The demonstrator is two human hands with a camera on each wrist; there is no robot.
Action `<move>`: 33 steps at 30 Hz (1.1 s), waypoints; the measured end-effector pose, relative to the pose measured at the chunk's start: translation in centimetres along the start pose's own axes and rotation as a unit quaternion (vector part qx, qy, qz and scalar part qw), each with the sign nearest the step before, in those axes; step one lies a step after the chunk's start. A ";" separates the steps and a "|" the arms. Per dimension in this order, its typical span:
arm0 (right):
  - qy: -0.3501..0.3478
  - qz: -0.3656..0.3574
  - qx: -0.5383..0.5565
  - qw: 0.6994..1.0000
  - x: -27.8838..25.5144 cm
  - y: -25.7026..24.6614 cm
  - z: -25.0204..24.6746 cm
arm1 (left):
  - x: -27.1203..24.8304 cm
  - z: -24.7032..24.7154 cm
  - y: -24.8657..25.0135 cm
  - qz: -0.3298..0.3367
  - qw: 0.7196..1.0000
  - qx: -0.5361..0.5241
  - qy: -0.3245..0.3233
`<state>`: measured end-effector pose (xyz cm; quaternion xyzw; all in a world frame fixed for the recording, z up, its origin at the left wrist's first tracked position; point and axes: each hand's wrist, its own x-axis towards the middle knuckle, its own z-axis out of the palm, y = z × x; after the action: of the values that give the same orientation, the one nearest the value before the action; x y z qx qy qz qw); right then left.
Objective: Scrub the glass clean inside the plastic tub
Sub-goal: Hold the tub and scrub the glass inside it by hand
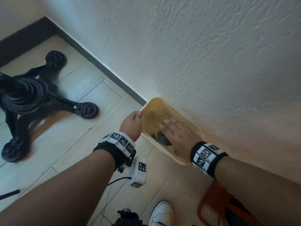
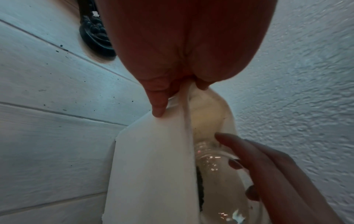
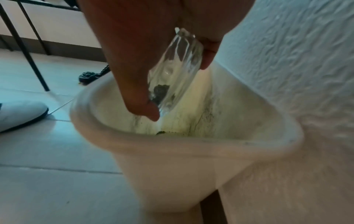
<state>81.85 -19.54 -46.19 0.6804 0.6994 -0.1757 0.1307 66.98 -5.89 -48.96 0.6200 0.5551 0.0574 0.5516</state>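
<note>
Count: 1 plastic tub (image 1: 194, 123), cream, streaked inside. 1 glass (image 3: 177, 66), clear, w/ dark bits in it. 2 hands: left hand (image 1: 132, 122) at tub's 9 o'clock rim, right hand (image 1: 177, 132) inside tub. 2 wrist bands w/ markers. 1 black table base (image 1: 32, 97), 1 white shoe (image 1: 162, 213), 1 orange chair frame (image 1: 216, 203).

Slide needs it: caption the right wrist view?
Right hand holds clear drinking glass over stained cream plastic tub.
</note>
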 end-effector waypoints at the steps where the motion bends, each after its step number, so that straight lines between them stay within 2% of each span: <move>1: 0.009 0.001 0.003 1.000 -0.1 0.0 -0.2 | 0.1 0.1 -0.1 -0.001 1.000 -0.001 0.003; 3: 0.022 -0.005 0.009 1.000 -0.2 -0.2 -0.4 | 0.2 0.2 -0.1 -0.003 1.000 0.000 0.008; 6: 0.009 -0.053 0.012 0.998 -0.3 -0.6 0.0 | 0.2 0.3 -0.1 0.002 1.000 -0.002 0.010; 9: 0.014 -0.009 0.031 0.999 -0.2 -0.3 0.1 | 0.2 0.3 -0.2 0.003 1.000 0.006 0.016; 12: 0.002 -0.045 0.026 0.999 -0.8 -0.3 0.4 | -0.1 0.5 -0.1 0.004 1.000 0.003 0.017; 17: 0.019 -0.054 0.022 0.998 -0.9 -0.9 0.4 | -0.4 0.6 -0.2 0.012 1.000 0.011 0.026; 21: 0.024 -0.024 0.024 0.999 -0.6 -0.1 0.1 | -0.4 0.8 -0.1 0.011 0.999 0.017 0.030; 24: 0.007 -0.077 0.020 0.997 -0.9 -0.3 0.6 | -0.5 1.0 0.1 0.009 0.999 0.010 0.035; 27: 0.023 -0.025 0.015 0.999 -0.8 0.3 0.8 | -0.7 1.2 0.0 0.006 0.999 0.009 0.041; 30: 0.000 -0.076 0.023 0.997 -1.0 0.3 1.0 | -0.9 1.5 0.1 0.007 0.999 0.006 0.045; 33: 0.000 -0.049 0.027 0.998 -0.8 0.1 0.8 | -1.1 1.8 0.2 0.008 0.999 0.009 0.052</move>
<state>81.94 -20.64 -46.57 0.6489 0.7267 -0.2001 0.1037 67.91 -7.77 -48.92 0.6258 0.5782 0.0892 0.5158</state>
